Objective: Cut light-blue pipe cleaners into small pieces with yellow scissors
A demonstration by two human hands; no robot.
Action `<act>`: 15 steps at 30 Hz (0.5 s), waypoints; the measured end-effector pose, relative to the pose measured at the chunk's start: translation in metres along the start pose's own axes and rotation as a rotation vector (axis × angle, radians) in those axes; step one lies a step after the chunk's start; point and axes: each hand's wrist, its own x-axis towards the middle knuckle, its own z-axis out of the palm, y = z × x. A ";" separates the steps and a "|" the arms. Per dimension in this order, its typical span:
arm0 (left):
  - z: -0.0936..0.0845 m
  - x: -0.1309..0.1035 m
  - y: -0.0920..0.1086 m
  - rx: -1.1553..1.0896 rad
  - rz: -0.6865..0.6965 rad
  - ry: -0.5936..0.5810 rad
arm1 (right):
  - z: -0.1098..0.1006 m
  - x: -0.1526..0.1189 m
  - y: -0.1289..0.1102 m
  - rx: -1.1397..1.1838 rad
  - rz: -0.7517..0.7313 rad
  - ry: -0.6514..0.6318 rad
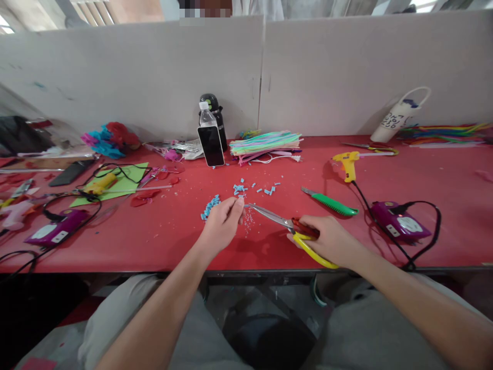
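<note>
My left hand (pixel 223 220) is closed in a pinch over the red table, and a short, thin pale-blue strip (pixel 247 206) sticks out from its fingertips. Wrapped around the handles of a pair of scissors (pixel 273 217) with yellow and red grips is my right hand (pixel 331 239). The blades point left, their tips at the strip; whether they touch it I cannot tell. A small pile of cut blue pieces (pixel 210 207) lies just left of my left hand. More blue pieces (pixel 239 188) are scattered beyond the fingertips, and tiny pale crumbs lie below the blades.
A green utility knife (pixel 334 204) and a yellow glue gun (pixel 348 165) lie to the right, with a corded purple box (pixel 399 222). A phone (pixel 211 146) leans on bottles behind, beside bundled pipe cleaners (pixel 265 145). Another purple box (pixel 57 226) and cables occupy the left.
</note>
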 end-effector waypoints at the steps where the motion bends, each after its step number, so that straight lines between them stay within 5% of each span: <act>1: 0.000 0.000 0.001 0.001 -0.005 -0.001 | 0.000 0.000 0.000 0.001 0.002 0.004; 15: -0.002 0.002 0.000 0.048 0.000 -0.003 | 0.001 0.001 0.001 -0.015 0.019 0.024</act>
